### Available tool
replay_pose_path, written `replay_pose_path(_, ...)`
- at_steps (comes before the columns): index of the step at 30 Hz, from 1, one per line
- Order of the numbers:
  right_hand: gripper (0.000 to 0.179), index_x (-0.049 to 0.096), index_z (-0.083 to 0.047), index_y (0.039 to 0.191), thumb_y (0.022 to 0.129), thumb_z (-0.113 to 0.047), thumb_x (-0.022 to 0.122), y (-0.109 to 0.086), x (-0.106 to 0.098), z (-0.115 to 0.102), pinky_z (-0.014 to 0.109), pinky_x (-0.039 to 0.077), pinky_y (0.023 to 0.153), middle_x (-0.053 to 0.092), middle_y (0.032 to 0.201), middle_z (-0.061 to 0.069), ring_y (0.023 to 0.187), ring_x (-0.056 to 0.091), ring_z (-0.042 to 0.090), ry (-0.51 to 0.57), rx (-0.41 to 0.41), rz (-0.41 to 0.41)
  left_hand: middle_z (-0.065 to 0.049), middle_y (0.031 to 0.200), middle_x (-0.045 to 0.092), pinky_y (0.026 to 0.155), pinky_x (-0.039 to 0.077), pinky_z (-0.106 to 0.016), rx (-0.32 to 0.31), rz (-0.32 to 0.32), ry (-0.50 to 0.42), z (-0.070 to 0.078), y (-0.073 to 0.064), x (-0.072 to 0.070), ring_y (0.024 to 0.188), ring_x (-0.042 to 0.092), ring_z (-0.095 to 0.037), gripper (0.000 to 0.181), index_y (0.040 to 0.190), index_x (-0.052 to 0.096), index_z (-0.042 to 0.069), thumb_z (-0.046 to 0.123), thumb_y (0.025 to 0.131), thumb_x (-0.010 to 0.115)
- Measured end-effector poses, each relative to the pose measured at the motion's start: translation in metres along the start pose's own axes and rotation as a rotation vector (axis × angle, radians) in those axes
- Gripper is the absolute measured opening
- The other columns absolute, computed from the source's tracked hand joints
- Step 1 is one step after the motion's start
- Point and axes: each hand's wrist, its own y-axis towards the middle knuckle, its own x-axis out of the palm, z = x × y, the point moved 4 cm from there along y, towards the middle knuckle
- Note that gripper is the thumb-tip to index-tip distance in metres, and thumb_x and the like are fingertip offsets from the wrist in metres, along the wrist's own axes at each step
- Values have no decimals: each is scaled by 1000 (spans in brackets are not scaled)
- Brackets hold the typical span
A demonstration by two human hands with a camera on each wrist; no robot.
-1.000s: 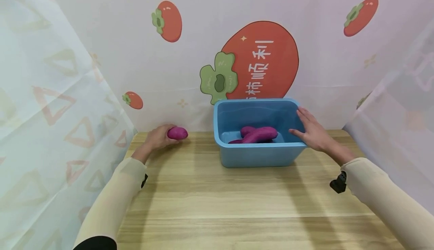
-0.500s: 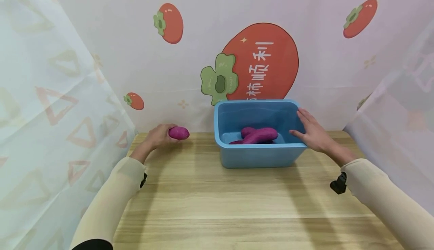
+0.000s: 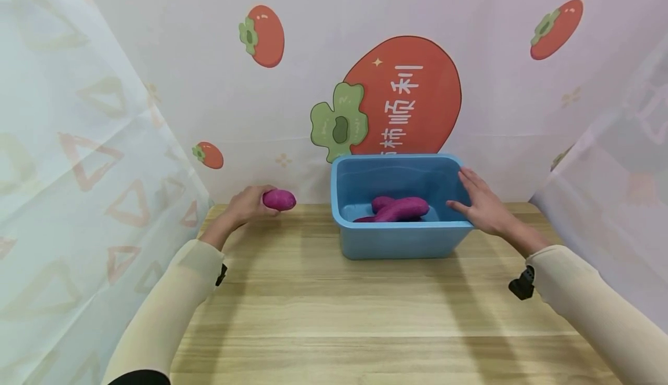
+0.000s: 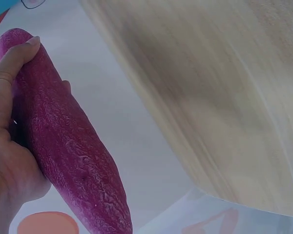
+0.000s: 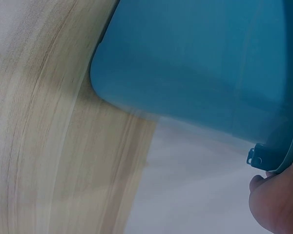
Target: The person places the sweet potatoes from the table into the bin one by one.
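Observation:
My left hand [image 3: 246, 205] grips a purple sweet potato [image 3: 280, 200] at the left, near the back edge of the wooden table. In the left wrist view, the long wrinkled sweet potato [image 4: 73, 141] lies along the palm with the thumb pressed over one end. A blue plastic bin [image 3: 404, 243] stands right of centre; more purple sweet potatoes [image 3: 400, 209] lie crossed on its floor. At its right rim, my right hand [image 3: 485, 205] holds on with the thumb on the inner side. The right wrist view shows the bin's outer wall [image 5: 185, 63] and part of that hand [image 5: 278, 200].
The light wooden table [image 3: 334, 309] ends at a white cloth backdrop [image 3: 292, 101] printed with persimmons. Cloth panels also close off the left [image 3: 94, 159] and right sides. The bin stands close to the back cloth.
My left hand has lifted the sweet potato slightly and brought it a little to the right. The right hand and the bin have stayed in place.

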Motion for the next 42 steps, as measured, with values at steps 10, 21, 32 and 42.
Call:
replay_pose_path(10,92,7,6,166,107,-40,59,0,1,0,79,14,119,3,174,30,160,1,51,0,13,-17,-14,115,75,84,55,-49,-4,14,-13,10,3,-12,97,69,-29,53,127,71,7,28,82,90)
replay_pose_path(21,92,5,6,166,107,-38,60,2,1,2,79,14,119,2,173,30,160,0,51,-7,19,-21,-14,117,75,85,55,-48,16,8,-7,30,10,-24,99,68,-29,57,129,71,5,31,82,90)
replay_pose_path(32,91,5,5,167,108,-39,58,3,0,1,78,12,120,0,175,28,161,-1,50,8,18,-21,-15,118,74,85,55,-50,47,7,20,49,17,-38,100,69,-31,58,131,70,6,30,82,90)
replay_pose_path(42,90,8,7,166,107,-36,60,1,-1,0,78,13,120,4,174,30,160,2,51,11,5,-11,-13,120,73,87,54,-50,49,-2,9,64,24,-49,103,67,-30,56,132,70,9,31,84,89)
